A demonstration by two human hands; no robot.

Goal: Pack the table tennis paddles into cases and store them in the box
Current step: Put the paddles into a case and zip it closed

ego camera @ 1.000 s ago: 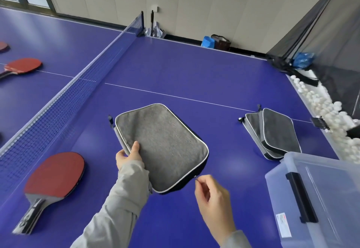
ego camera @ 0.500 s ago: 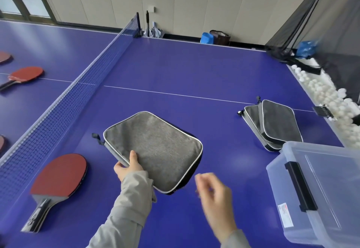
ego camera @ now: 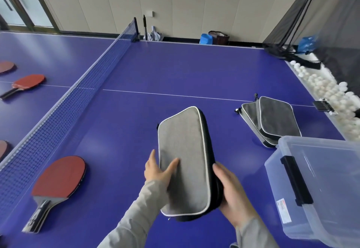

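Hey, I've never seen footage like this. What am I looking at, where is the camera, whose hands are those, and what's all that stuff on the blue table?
No machine here. A person wears a camera on the head, so this single picture looks forward and down at their own hands. The left hand and the right hand both grip a grey case. On the table a red paddle lies beside the net, and more grey cases are stacked at the right. A clear plastic box stands near right. White balls are heaped along the right side.
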